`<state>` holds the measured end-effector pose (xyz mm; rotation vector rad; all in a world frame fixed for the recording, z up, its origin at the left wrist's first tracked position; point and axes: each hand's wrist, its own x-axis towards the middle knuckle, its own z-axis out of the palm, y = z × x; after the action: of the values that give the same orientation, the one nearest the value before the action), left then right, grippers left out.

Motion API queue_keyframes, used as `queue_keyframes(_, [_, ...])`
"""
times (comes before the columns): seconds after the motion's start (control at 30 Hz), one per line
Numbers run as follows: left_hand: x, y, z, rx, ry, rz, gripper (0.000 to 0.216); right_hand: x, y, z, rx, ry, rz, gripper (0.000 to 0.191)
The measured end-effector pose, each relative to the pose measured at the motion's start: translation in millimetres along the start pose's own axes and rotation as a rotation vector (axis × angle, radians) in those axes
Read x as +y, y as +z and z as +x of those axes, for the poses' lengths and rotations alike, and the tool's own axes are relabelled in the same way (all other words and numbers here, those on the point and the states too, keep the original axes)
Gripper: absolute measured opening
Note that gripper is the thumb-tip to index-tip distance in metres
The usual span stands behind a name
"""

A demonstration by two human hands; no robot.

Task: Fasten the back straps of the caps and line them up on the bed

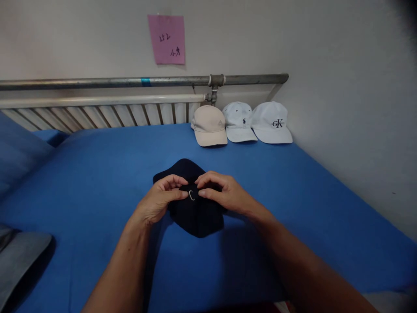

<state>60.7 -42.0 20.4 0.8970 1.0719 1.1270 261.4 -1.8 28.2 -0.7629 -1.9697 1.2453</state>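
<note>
A black baseball cap [198,217] with a small light "C" mark lies on the blue surface in front of me, its brim pointing away toward the wall. My left hand [164,195] pinches the cap's fabric just left of the mark, thumb and fingers closed on it. From the other side, my right hand [221,189] grips the fabric near the base of the brim in the same way. Both thumbs sit close to the mark. Parts of the brim and crown are covered by my fingers.
At the back right stand a beige cap [208,124], a pale cap with a small dark emblem [239,121] and a white cap with letters [272,121]. A grey cap brim [26,256] shows at left. Behind are a radiator [130,114], a metal pipe [107,82] and a pink note [167,40].
</note>
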Motion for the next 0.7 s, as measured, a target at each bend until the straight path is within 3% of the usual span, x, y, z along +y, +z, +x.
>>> queue_keyframes(0.53, [-1.9, -5.6, -2.7, -0.090, 0.028, 0.080, 0.024, -2.5, 3.6, -1.0, -0.024, -0.020, -0.106, 0.002])
queue_keyframes(0.7, [0.9, -5.8, -3.9, -0.108, 0.019, 0.084, 0.024, -6.0, 4.4, -2.3, -0.070, 0.001, -0.042, 0.005])
